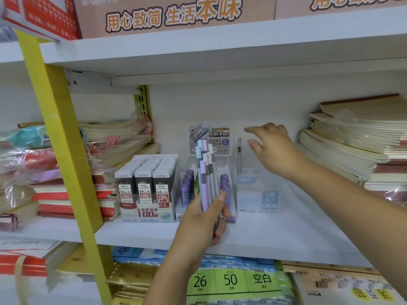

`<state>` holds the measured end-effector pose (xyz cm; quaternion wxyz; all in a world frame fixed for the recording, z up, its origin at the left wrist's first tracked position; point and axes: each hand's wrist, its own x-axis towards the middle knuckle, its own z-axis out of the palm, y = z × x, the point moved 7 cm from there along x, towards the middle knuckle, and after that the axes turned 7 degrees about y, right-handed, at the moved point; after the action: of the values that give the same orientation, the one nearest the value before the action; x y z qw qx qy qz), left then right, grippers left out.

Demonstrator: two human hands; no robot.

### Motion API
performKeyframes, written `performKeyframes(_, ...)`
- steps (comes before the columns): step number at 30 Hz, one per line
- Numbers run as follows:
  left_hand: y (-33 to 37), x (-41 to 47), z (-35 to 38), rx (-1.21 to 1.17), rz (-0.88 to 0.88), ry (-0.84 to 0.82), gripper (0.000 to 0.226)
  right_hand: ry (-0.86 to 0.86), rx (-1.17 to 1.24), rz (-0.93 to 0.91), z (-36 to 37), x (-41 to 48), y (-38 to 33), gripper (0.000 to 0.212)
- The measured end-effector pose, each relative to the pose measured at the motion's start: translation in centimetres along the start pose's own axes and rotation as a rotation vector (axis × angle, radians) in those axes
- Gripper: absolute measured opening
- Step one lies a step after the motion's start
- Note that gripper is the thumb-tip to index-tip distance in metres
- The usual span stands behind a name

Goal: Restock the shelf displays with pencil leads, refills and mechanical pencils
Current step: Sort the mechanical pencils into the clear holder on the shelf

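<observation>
Head camera looks at a white shelf (275, 236) in a shop. Near the middle of the picture, the left hand (204, 225) holds a bunch of mechanical pencils (206, 172). Its fingers and thumb wrap round the low ends, and the pencils stand up straight. They are purple, blue and white, with grey parts.

The right hand (272, 148) is at 2 o'clock from the left hand, well apart from it. Its fingers are loose and spread out, and it holds nothing. It hangs over a clear box (258, 194) with pale blue print, which sits on the shelf. One grey pencil (239, 155) stands up at the left wall of that box. It is near the thumb but does not touch it.

Right behind the bunch sits a middle box (233, 172), clear too, with rows of purple lead tubes (187, 190) in it. A grey card (209, 137) sticks up at its back.

At 9 o'clock from the left hand is a lead box (146, 208) full of small black cases in three rows. It has a red "100" on the front.

Stacks of notebooks (352, 142) lie at 3 o'clock in the picture. More wrapped books (116, 137) lie at 9 o'clock, past a yellow post (63, 139). At 6 o'clock, one shelf down, are green labels (231, 280) with 26 and 50.
</observation>
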<state>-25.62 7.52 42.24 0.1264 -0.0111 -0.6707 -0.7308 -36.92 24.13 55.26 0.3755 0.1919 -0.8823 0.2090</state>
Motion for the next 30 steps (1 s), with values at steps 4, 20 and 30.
performKeyframes(4, 0.2, -0.5, -0.2, -0.025, 0.006, -0.012, 0.025, -0.158, 0.063, 0.192, -1.3, -6.4, 0.9, 0.054)
performKeyframes(20, 1.1, -3.0, -0.7, -0.008, -0.011, -0.063, 0.03, -0.189, 0.076, 0.112, -4.3, -13.1, -1.1, 0.024)
performKeyframes(30, 1.9, -2.2, 1.5, -0.141, -0.01, -0.203, 0.049, -0.195, 0.849, 0.268, -5.4, -8.3, -6.2, 0.034)
